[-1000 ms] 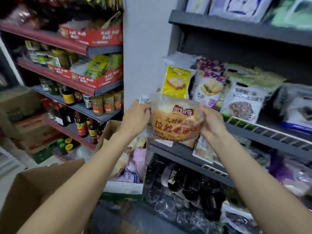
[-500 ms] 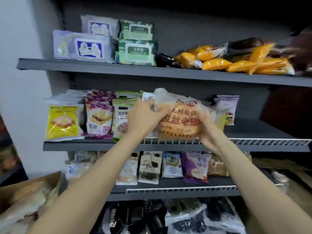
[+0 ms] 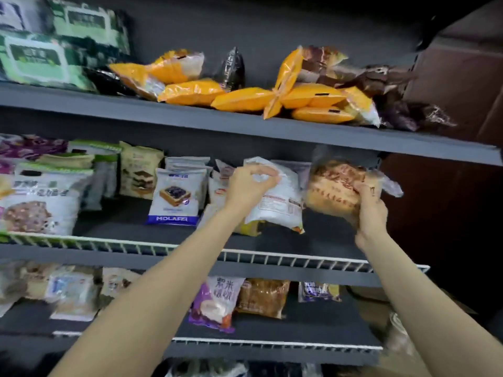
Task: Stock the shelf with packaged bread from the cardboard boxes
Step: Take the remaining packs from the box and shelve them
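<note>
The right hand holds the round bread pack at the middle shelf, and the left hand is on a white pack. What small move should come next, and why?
Probably set the round bread pack down on the middle shelf, right of the white pack. The right hand grips it above dark bare shelf there, while the left hand holds the white pack aside, leaving room.

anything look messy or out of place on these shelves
Yes: on the top shelf the orange packets lie in a loose heap, one tipped up on its edge, with dark packets jumbled beside them. The middle shelf's packs mostly stand upright. The left hand grips a white pack that leans askew.
</note>
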`<act>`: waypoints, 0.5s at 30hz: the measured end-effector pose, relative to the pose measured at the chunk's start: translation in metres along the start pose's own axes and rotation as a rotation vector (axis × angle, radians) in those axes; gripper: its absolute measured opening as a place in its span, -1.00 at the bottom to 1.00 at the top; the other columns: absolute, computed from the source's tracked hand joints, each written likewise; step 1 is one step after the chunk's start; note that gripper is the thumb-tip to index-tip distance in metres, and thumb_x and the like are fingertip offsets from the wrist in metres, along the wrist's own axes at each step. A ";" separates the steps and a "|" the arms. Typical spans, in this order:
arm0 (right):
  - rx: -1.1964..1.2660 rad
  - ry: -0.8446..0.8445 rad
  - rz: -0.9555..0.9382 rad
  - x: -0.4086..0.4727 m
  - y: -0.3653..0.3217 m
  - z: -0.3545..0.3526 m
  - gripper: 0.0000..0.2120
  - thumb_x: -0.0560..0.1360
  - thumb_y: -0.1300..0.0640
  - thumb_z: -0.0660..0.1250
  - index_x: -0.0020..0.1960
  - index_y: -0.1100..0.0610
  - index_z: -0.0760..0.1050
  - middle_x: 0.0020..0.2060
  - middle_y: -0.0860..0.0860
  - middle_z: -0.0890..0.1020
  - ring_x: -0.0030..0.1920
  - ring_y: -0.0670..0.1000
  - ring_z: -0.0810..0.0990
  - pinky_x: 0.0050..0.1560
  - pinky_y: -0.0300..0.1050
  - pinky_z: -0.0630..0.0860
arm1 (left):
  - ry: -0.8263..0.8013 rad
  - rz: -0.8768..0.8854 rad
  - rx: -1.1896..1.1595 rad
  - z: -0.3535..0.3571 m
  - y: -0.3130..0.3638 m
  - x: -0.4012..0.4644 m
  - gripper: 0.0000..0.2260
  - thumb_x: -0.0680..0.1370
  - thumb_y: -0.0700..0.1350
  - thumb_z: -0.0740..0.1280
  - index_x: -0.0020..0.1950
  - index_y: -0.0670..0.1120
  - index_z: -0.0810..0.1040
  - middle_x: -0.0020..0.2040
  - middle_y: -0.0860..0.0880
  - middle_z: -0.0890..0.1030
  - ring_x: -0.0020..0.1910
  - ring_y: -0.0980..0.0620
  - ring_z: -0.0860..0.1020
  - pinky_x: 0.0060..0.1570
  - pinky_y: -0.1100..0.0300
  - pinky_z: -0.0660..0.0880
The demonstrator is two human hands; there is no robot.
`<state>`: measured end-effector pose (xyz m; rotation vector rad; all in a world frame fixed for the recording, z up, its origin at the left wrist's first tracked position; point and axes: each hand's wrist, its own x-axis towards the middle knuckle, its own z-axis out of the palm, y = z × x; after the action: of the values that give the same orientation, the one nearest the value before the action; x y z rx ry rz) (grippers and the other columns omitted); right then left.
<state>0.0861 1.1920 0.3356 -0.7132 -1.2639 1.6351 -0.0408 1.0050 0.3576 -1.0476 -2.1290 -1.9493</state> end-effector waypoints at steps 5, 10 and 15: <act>-0.416 0.118 -0.036 0.088 0.030 -0.024 -0.39 0.41 -0.06 0.41 0.35 0.18 0.33 0.27 0.24 0.41 0.24 0.24 0.43 0.14 -0.02 0.44 | 0.073 -0.013 0.108 0.050 -0.005 0.027 -0.90 0.43 -0.19 0.46 -0.22 0.01 0.63 -0.14 0.07 0.65 -0.05 0.10 0.60 -0.01 0.26 0.51; -0.538 -0.023 -0.035 0.145 0.059 -0.011 -0.52 0.51 -0.05 0.32 0.31 0.22 0.41 0.22 0.22 0.54 0.24 0.27 0.49 0.14 0.04 0.45 | 0.088 -0.011 0.108 0.065 -0.011 0.050 -0.95 0.45 -0.34 0.41 -0.12 -0.24 0.63 -0.19 0.02 0.61 -0.25 0.34 0.56 -0.06 0.42 0.49; -0.532 -0.046 0.026 0.181 0.086 0.008 -0.60 0.57 0.04 0.23 0.34 0.21 0.38 0.22 0.18 0.54 0.27 0.23 0.48 0.17 -0.01 0.47 | 0.115 -0.070 0.267 0.077 -0.014 0.063 -0.96 0.47 -0.24 0.43 -0.10 -0.13 0.65 -0.05 0.01 0.63 -0.04 0.14 0.54 -0.06 0.54 0.38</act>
<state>-0.0218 1.3490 0.2721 -1.0162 -1.7548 1.3443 -0.0660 1.1021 0.3611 -0.8053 -2.3066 -1.6459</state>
